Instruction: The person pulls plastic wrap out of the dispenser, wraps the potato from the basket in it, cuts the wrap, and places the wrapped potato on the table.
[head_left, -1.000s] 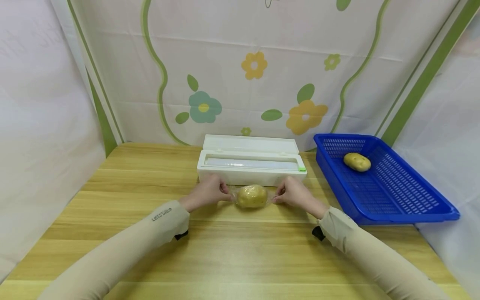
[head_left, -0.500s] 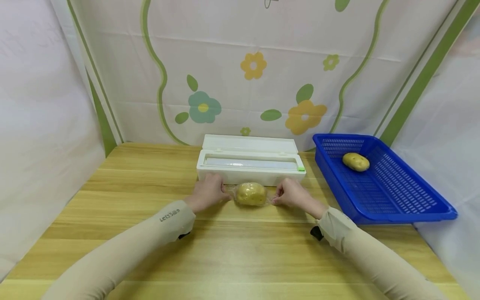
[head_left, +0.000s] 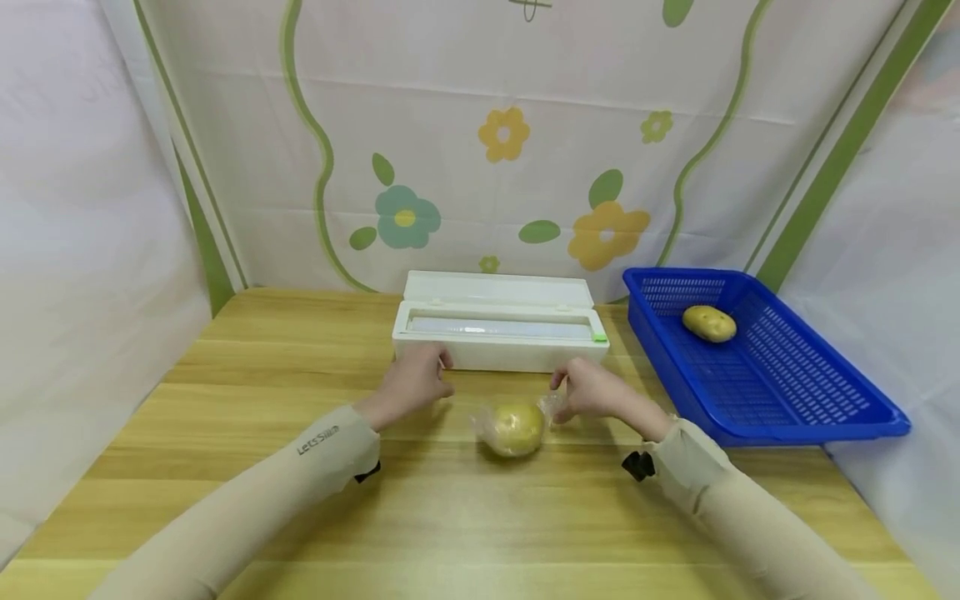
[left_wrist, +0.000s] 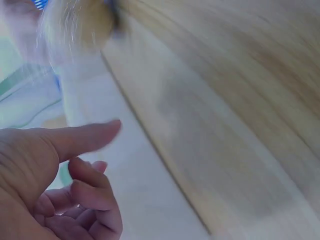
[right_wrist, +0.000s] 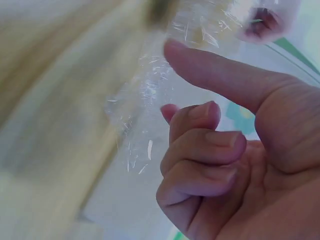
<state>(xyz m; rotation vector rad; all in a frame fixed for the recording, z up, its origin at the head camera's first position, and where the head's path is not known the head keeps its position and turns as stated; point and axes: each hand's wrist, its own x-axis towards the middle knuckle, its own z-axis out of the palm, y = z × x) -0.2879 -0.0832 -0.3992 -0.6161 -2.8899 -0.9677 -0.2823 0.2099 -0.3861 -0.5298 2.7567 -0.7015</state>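
Note:
A potato (head_left: 519, 429) in clear plastic wrap (head_left: 553, 407) appears blurred in the head view, between the two hands; whether it touches the table is unclear. My left hand (head_left: 412, 387) is apart from it on the left, and in the left wrist view its thumb is separated from the loosely curled fingers (left_wrist: 95, 195), with nothing between. My right hand (head_left: 592, 390) is beside the wrap's right end. The right wrist view has the thumb stretched out and fingers (right_wrist: 200, 145) bent, the wrap lying past the fingertips without a visible pinch.
Behind the hands stands a white wrap dispenser (head_left: 498, 354), lid raised, with a roll inside and a green slider (head_left: 599, 337) on its edge. To the right, a blue basket (head_left: 720, 425) holds another potato (head_left: 708, 323). Fabric walls surround the wooden table (head_left: 450, 525).
The wrapped potato has come nearer the person and turned. Both hands, which pinched the wrap's ends earlier, have let go; the left has drawn back slightly.

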